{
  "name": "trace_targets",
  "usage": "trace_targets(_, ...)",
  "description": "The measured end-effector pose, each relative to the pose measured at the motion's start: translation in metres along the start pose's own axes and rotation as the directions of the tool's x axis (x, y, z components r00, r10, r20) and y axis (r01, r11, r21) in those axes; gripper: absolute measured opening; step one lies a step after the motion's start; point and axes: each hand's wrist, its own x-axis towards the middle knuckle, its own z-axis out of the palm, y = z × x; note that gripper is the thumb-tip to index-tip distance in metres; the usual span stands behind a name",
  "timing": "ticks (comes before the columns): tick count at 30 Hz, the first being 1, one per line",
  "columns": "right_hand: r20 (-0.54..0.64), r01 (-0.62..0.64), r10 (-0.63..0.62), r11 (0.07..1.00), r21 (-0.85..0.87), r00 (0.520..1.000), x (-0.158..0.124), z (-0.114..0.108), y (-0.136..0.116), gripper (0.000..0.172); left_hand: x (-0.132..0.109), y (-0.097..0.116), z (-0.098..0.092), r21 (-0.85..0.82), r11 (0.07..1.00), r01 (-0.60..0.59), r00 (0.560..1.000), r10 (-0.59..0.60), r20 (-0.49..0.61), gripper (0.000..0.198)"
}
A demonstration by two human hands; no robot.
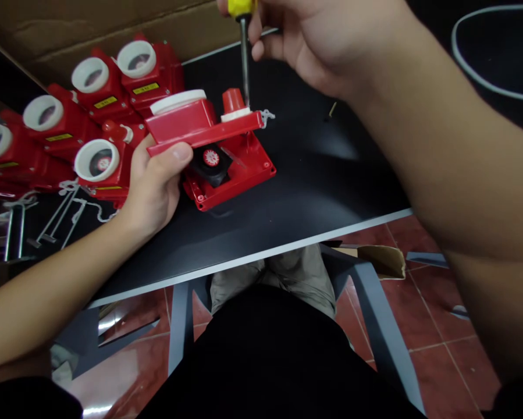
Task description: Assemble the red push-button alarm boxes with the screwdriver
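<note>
Left hand [156,180] bare, right hand [309,41] bare, forearms [82,256] too, and below the grip, a black top [261,355] and creased greyish trousers [307,276]!

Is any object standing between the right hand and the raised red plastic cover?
Nothing visible except the yellow-handled screwdriver in the right hand; its shaft runs toward the red plastic cover beside the red conical lamp.

Left hand [154,183] gripping, right hand [302,43] higher

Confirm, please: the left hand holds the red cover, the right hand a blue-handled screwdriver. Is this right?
The handle is yellow, not blue, as the head view shows; the left hand holds the red cover and the right hand the screwdriver.
</note>
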Motion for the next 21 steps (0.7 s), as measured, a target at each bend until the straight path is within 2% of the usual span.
trace_targets(3, 0.032, 0.060, -0.060, 0.998, 0.008, 0.998, -0.005, 0.001, -0.001, 0.017, 0.000, 0.003, 0.000, -0.002, 0.999, 0.043, 0.999, -0.043, -0.002, 0.054)
trace_targets(7, -0.039, 0.100, -0.098, 0.994, 0.044, 0.994, -0.005, 0.005, 0.001, 0.014, -0.001, 0.005, -0.004, 0.023, 0.994, 0.103, 0.994, -0.104, 0.016, 0.055)
trace_targets(13, 0.010, 0.129, -0.130, 0.989, 0.075, 0.992, -0.008, 0.014, 0.004, 0.012, 0.000, -0.003, -0.010, 0.087, 0.994, 0.071, 0.994, -0.077, 0.076, 0.058)
trace_targets(15, -0.006, 0.123, -0.122, 0.991, 0.057, 0.992, -0.007, 0.017, 0.003, 0.014, 0.001, -0.004, -0.010, 0.082, 0.994, 0.071, 0.993, -0.078, 0.090, 0.060)
trace_targets(17, -0.065, 0.124, -0.121, 0.991, 0.052, 0.991, -0.004, 0.017, -0.001, 0.018, 0.002, -0.003, -0.008, 0.070, 0.994, 0.085, 0.991, -0.091, 0.093, 0.061)
trace_targets(19, -0.182, 0.126, -0.117, 0.991, 0.035, 0.976, 0.002, 0.013, -0.007, 0.023, 0.001, 0.000, -0.005, 0.052, 0.995, 0.087, 0.992, -0.091, 0.090, 0.059)
trace_targets(21, -0.252, 0.074, -0.079, 0.997, -0.029, 0.965, 0.008, 0.006, -0.016, 0.030, 0.000, 0.005, -0.001, 0.018, 0.997, 0.081, 0.994, -0.082, 0.078, 0.052)
